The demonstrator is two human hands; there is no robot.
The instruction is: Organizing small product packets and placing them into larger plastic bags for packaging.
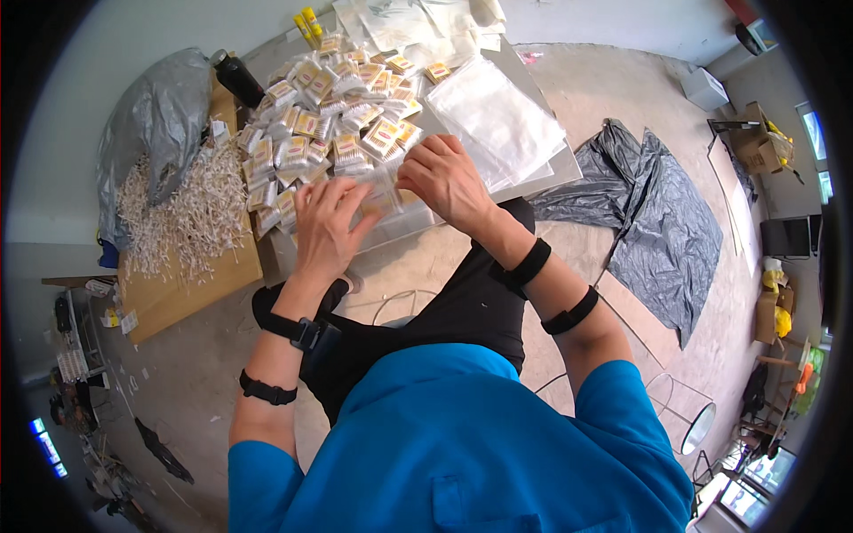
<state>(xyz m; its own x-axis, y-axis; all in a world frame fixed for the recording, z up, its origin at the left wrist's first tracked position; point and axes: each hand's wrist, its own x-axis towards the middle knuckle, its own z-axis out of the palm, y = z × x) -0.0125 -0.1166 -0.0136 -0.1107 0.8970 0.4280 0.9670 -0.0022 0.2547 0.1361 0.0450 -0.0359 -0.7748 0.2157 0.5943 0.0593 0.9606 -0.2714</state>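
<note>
Between my hands, at the table's near edge, lies a clear plastic bag [384, 197] with yellow-labelled contents showing through. My right hand [447, 185] has curled fingers pinching at the bag's right side; its fingertips are partly hidden. Over the bag's left side, my left hand [327, 226] hovers or rests with its fingers spread, slightly blurred; I cannot tell whether it touches the plastic. Just beyond both hands is a heap of small cotton swab packs [346, 153] with yellow and white labels. A stack of flat clear bags [498, 120] lies to the right of the heap.
Loose cotton swabs [191, 218] pile up on a wooden board [213, 289] at left, under a grey plastic sack [155, 115]. A black bottle [236, 78] and two yellow tubes [306, 25] stand behind. Dark plastic sheeting [657, 218] covers floor at right.
</note>
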